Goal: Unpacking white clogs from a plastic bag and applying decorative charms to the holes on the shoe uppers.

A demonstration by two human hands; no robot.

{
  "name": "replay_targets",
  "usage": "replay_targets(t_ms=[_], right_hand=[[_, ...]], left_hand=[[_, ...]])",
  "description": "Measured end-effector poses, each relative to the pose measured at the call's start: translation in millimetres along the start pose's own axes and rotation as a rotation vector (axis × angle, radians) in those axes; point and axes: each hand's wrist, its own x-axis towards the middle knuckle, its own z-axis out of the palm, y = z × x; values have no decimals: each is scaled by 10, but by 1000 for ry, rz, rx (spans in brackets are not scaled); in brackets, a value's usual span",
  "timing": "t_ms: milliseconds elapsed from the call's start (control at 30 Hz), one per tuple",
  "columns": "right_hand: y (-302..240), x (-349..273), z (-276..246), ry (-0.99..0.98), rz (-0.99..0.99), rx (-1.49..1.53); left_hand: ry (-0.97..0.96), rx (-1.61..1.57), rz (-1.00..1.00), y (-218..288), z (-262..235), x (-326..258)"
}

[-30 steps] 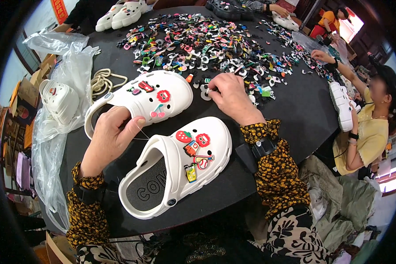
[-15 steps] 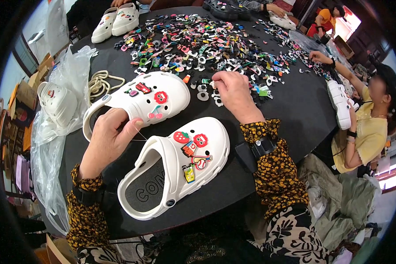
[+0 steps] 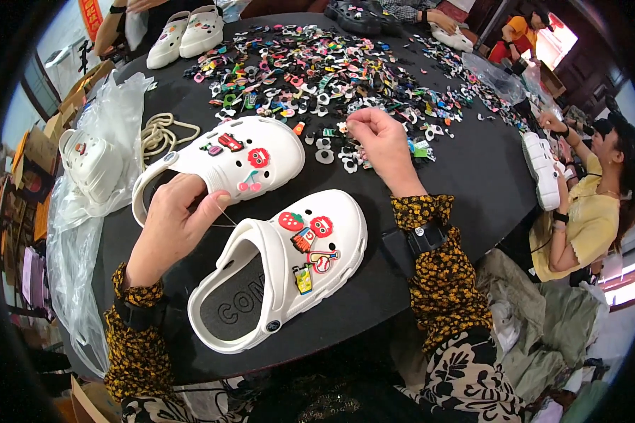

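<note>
The black table (image 3: 473,176) is running off past the rim, its far edge lost. Nearest me on it, I'm looking at the near white clog (image 3: 282,275), charms on its toe. Just beyond it, my left hand (image 3: 173,225) is curling on the far clog (image 3: 222,166), fingers hiding its heel strap. Further out, my right hand (image 3: 381,144) is pinching something too small to identify above the charm pile (image 3: 331,70).

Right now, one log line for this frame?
left hand: on far clog | right hand: pinching at charm pile | near clog: on table
</note>
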Motion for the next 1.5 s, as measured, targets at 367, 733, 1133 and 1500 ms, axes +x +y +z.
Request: replay_targets(t_ms=[367,733,1133,1500], right_hand=[[-31,1,-37,-8,75,127],[144,-79,138,-162,-622,-774],[86,-81,81,-207,-604,-810],[-51,-37,-155,-370,-576,-798]], left_hand=[[13,3,-44,-42,14,-26],[29,-38,2,6,21,3],[-8,19,-2,14,-11,-13],[-39,18,-27,85,-52,2]])
